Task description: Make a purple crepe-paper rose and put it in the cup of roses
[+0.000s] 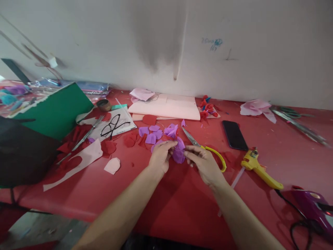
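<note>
Between my hands is a cluster of purple petals (179, 156), thin like crepe paper or cloth. My left hand (161, 157) pinches its left side with thumb and fingers. My right hand (205, 164) has its fingertips closed on the right edge. Just beyond lies a ruffled purple piece (171, 130) with some red beside it. Loose purple petals (151, 139) are scattered left of it, next to red petals (130, 140). Scissors with yellow handles (218, 156) lie behind my right hand, partly covered by it, blades pointing to the back left.
To the right are a black phone (234, 134), a yellow glue gun (261, 170) with cable, and a purple device (312, 211). Eyeglasses (114, 125), metal scissors (87, 134), a pink cutout (85, 161) and a green board (58, 111) lie left. Pink sheets (169, 107) rest by the wall.
</note>
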Tool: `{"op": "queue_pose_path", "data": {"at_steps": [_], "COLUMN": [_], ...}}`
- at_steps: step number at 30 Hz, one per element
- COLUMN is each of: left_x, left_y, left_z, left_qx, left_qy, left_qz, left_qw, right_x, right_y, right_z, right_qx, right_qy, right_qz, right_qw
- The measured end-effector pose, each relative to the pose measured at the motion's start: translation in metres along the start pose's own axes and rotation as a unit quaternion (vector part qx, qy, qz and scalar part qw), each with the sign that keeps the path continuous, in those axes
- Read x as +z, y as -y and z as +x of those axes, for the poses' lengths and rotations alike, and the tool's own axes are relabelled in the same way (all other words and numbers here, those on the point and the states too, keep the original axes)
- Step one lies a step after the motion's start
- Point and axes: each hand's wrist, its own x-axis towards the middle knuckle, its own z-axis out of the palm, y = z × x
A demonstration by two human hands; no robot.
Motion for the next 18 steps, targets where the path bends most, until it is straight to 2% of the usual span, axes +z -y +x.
{"op": "queue_pose_path", "data": {"at_steps": [4, 10, 18], "left_x": [0.001, 0.002, 0.005], "left_y": [-0.001, -0.001, -0.001], "left_z": [-0.004, -0.01, -0.012], "left_qx": [0.002, 0.025, 0.022], "left_qy": [0.012, 0.016, 0.019], "left_qz": [0.006, 0.042, 0.065], "left_qw": [1.0, 0.999, 0.997], "right_x": [0.001, -0.001, -0.004], "right_y": [0.002, 0.002, -0.002], "right_z": [-0.002, -0.001, 0.001], "right_qx": [0.008, -0.028, -0.03], "right_qy": [0.019, -0.017, -0.011], "right_qz": [0.035, -0.004, -0.024], "right_qw": [0.999, 0.999, 0.999]}}
